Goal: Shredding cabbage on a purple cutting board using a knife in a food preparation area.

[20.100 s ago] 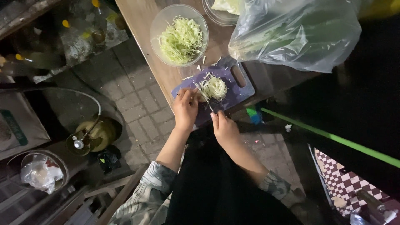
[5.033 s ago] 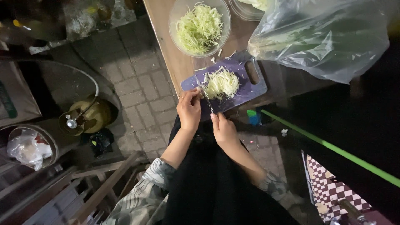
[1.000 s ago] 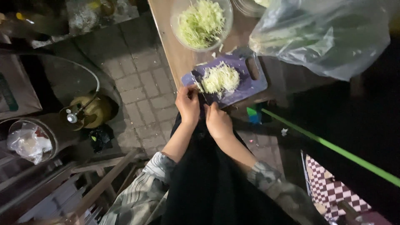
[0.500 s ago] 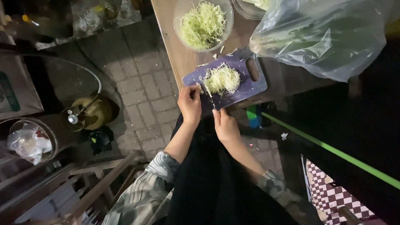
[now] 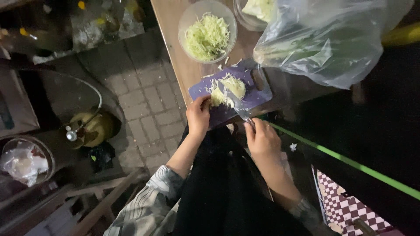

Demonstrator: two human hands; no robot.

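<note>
- Two hands were at the near edge of a purple cutting board (image 5: 258, 94), which sat on a wooden table (image 5: 175, 26).
- Left hand (image 5: 198, 116) pressed down on a small cabbage piece (image 5: 215, 99) at the board's near left corner, fingers curled over it.
- Right hand (image 5: 262, 140) was closed around the handle of a knife (image 5: 238, 107); blade lay angled across the board toward the cabbage piece.
- Shredded cabbage (image 5: 234, 85) was piled mid-board, just beyond the blade.
- Clear bowl (image 5: 188, 22) with more shreds stood just past the board, loose strands scattered between them.
- Large clear plastic bag (image 5: 328, 43) of greens lay to the right, near the board's far corner.
- Second glass bowl (image 5: 245, 17) sat partly behind the bag.
- Brick paving (image 5: 144, 96) lay to the left of the table.
</note>
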